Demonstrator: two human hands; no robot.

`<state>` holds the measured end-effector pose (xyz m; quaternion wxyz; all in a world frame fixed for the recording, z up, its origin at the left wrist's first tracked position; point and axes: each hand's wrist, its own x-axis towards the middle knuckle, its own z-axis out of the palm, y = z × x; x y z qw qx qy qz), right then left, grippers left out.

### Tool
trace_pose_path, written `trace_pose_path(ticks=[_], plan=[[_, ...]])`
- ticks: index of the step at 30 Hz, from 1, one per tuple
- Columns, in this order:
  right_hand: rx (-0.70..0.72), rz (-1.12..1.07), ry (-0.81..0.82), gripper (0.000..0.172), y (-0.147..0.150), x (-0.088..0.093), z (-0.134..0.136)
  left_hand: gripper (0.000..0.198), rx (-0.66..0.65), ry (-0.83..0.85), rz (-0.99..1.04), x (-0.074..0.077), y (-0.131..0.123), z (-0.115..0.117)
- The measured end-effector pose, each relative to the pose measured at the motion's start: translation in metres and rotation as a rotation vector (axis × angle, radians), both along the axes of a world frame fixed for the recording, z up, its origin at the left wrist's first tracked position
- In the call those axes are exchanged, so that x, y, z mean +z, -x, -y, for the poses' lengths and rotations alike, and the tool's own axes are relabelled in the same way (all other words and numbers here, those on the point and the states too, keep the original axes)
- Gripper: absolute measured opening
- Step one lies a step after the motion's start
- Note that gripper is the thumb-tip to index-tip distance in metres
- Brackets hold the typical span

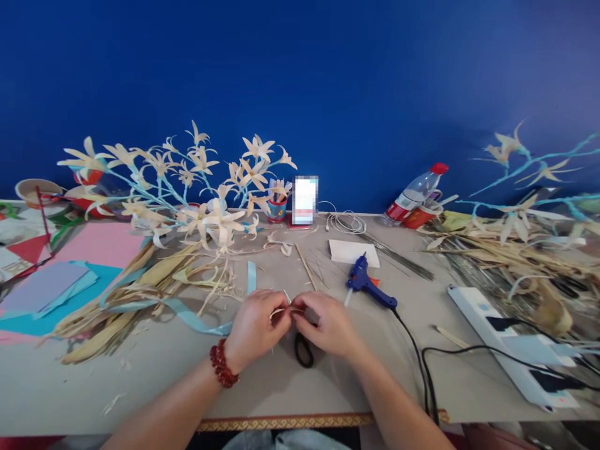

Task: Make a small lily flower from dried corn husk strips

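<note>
Straw strip [281, 310] pinched between left hand [255, 328] and right hand [329, 325], both clamped close together for fine grip; scissors [304, 351] beneath, glue gun [369, 284] handy right.

Single view, worn at head height, tilted forward and down over the counter [154, 381], close above the left hand [255, 328] and right hand [328, 325], facing the blue wall [356, 75].

Our left hand [253, 328] and right hand [328, 325] are bare, as are both forearms; a bracelet [222, 364] of round, glossy dark-red beads encircles our left wrist.
</note>
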<state>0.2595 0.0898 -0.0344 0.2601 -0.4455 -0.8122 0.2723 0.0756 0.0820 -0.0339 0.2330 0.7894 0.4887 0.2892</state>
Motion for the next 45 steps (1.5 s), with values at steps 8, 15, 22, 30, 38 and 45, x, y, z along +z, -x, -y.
trace_pose_path(ticks=[8,15,22,30,38,45], plan=[[-0.054,0.1,-0.057,0.007,0.005,-0.012,0.002,0.015,-0.048,-0.026,-0.064,-0.001,-0.002,0.001],[-0.178,0.094,-0.042,0.012,-0.013,-0.007,-0.007,0.016,-0.018,-0.038,-0.006,0.001,0.002,0.004],[-0.058,-0.157,0.017,0.017,-0.012,0.0,-0.008,0.014,0.023,-0.017,0.026,0.001,0.005,0.003],[-0.061,-0.061,0.093,0.005,0.004,-0.009,-0.002,0.016,-0.004,-0.051,0.035,0.0,0.001,0.004],[-0.204,-0.016,0.081,0.007,-0.003,-0.015,-0.005,0.015,0.008,-0.043,0.002,0.0,0.0,0.004],[-0.202,-0.132,0.166,0.005,-0.007,-0.006,-0.007,0.016,0.081,-0.01,0.027,-0.004,0.001,0.004]])
